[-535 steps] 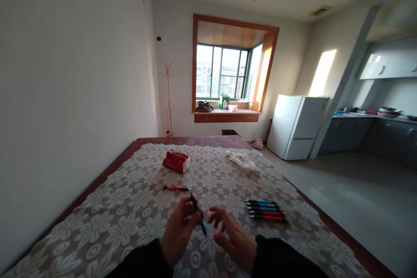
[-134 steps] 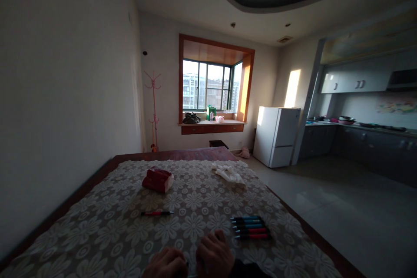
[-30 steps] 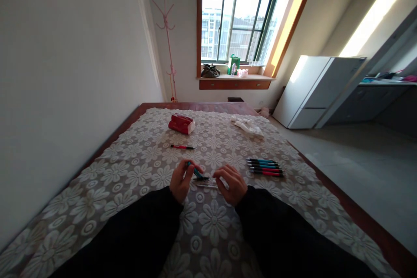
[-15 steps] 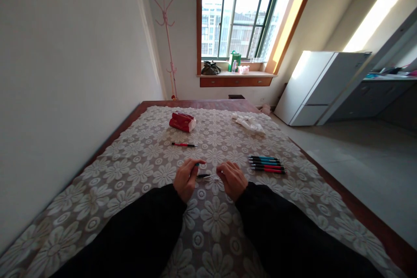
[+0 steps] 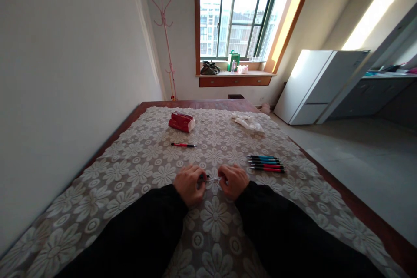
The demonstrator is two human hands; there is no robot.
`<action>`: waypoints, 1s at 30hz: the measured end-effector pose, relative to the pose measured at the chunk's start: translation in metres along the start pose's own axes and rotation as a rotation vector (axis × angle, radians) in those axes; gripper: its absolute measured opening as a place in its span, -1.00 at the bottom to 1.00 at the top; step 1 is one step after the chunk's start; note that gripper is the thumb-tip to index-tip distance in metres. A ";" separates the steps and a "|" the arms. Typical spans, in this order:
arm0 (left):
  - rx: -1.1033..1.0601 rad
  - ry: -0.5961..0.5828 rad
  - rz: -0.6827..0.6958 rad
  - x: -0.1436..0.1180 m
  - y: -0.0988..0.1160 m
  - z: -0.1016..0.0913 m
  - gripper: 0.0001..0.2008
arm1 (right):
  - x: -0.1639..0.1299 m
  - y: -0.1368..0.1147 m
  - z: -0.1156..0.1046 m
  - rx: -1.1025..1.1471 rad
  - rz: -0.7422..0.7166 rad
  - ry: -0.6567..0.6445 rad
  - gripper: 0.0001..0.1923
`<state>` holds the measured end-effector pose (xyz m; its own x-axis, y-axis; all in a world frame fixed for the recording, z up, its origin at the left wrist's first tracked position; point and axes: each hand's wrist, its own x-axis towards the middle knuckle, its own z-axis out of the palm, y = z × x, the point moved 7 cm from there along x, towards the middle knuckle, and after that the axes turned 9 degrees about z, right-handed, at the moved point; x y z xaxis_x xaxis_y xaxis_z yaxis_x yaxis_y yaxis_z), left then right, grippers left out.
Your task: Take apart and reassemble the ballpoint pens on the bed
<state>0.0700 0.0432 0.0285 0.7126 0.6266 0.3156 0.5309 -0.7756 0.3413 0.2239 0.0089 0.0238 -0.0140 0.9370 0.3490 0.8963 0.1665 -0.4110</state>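
Lace cloth [image 5: 137,169] with a raised white flower pattern covers the desk [image 5: 329,200], whose dark wooden edge shows along the right of the frame. Low in the middle, the left hand [image 5: 189,183] and right hand [image 5: 233,180] rest knuckles up on the cloth, both curled in, with a slim pen part [image 5: 211,178] bridging the gap between them. Its long axis runs left to right, one end pinched in each hand; a dark tip shows at the left hand's fingers and the middle looks pale and thin, though too small to tell more. Black sleeves run back to the bottom edge. Just right of the right hand, a row of pens [image 5: 266,163] lies parallel, teal and red barrels with black ends. Farther up, a single red pen [image 5: 183,144] lies crosswise, beyond it a red pack [image 5: 181,121] and a crumpled white cloth [image 5: 248,122].
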 end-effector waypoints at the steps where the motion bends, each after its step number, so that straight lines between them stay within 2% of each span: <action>1: 0.006 -0.005 0.000 0.000 0.000 0.000 -0.87 | 0.000 0.001 0.002 -0.037 0.017 -0.025 -0.87; 8: 0.004 -0.002 0.024 0.000 -0.003 0.004 -0.94 | 0.001 0.003 0.007 -0.182 0.110 -0.150 -0.86; 18: -0.004 0.003 0.009 0.000 -0.005 0.004 -0.95 | 0.001 0.002 0.008 -0.194 0.121 -0.200 -0.85; 24: -0.010 -0.002 0.001 0.000 -0.006 0.005 -0.94 | 0.001 0.000 0.011 -0.177 0.083 -0.235 -0.80; 30: -0.040 -0.013 0.032 0.000 -0.006 0.007 -0.91 | -0.001 -0.005 0.014 -0.114 -0.015 -0.254 -0.68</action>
<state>0.0706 0.0475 0.0200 0.7350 0.6000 0.3158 0.4887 -0.7917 0.3666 0.2134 0.0118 0.0137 -0.1251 0.9841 0.1260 0.9390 0.1584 -0.3052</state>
